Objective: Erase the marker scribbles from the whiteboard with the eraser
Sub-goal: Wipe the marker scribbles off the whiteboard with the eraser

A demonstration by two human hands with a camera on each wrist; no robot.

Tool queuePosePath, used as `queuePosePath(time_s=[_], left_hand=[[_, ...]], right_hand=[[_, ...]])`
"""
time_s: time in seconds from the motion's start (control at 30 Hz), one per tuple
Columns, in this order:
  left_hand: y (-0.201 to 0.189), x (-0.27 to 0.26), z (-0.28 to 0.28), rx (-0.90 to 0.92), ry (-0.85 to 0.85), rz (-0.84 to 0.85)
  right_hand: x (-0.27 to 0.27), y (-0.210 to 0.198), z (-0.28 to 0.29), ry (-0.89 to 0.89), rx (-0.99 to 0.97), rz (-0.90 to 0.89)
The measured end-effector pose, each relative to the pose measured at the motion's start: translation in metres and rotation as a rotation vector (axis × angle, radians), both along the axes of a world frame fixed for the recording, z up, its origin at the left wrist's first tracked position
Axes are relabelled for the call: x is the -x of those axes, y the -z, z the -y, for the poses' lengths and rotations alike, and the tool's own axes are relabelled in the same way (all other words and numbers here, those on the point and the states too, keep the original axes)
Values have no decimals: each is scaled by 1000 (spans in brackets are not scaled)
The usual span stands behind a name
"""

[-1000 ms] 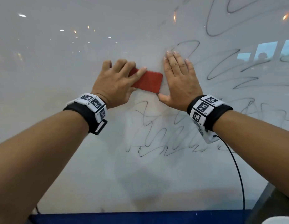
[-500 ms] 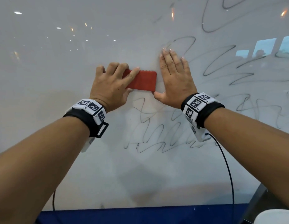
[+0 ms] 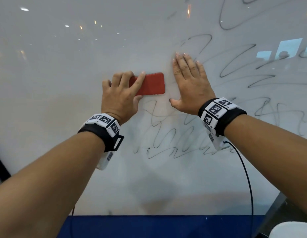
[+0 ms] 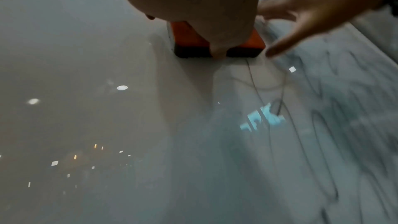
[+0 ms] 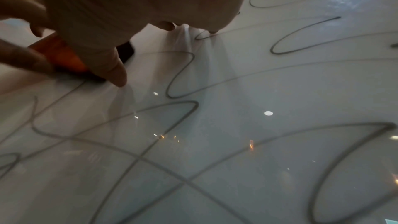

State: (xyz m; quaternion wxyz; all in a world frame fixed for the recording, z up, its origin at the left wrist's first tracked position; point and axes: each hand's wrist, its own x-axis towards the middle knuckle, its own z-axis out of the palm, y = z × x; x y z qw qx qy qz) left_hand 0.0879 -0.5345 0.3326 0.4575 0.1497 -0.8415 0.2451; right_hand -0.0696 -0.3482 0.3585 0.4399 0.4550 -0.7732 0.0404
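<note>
A red eraser (image 3: pixel 150 84) lies flat against the whiteboard (image 3: pixel 63 83). My left hand (image 3: pixel 125 91) grips its left end, fingers curled over the top and thumb underneath. In the left wrist view the eraser (image 4: pixel 189 38) shows orange with a dark felt edge under my left hand (image 4: pixel 204 6). My right hand (image 3: pixel 188 79) presses flat on the board just right of the eraser, fingers straight, a small gap between them. Black marker scribbles (image 3: pixel 168 140) run below the hands and fill the board to the right (image 3: pixel 235 69). The right wrist view shows the scribbles (image 5: pixel 183 77) close up.
A blue strip (image 3: pixel 158 225) runs along the board's bottom edge. A black cable (image 3: pixel 247 177) hangs from my right wrist band. A white object (image 3: pixel 293 231) sits at the bottom right corner. The board's left half carries only reflections of ceiling lights.
My left hand has slid the eraser to the left and levelled it. A gap has opened between it and the right hand, which stays flat on the board.
</note>
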Motion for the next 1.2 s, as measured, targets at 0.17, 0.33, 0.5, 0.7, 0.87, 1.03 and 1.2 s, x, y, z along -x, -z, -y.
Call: queuePosePath(time_s=[0.17,0.33,0.5,0.7,0.87,1.03,1.2], left_hand=[[20,-6,13,331,102,180],[3,-6,8,55,14,1],[22,-8,10,144,38,91],[29,-10,9,85,32,70],[51,-4,13,238,119,161],[42,-10,12,105,55,69],[65,-13,10,87,46,48]], right_hand=[[0,-1,-2,-13,-7,8],[-1,1,0,-16,16,8],[-9,12,7,-9,3,-21],[-17,46,10,-46,-104,-98],[-15,47,8,-45,-117,-95],[-13,47,4,-67,-133,-105],[-15,47,6,-72,-122,-70]])
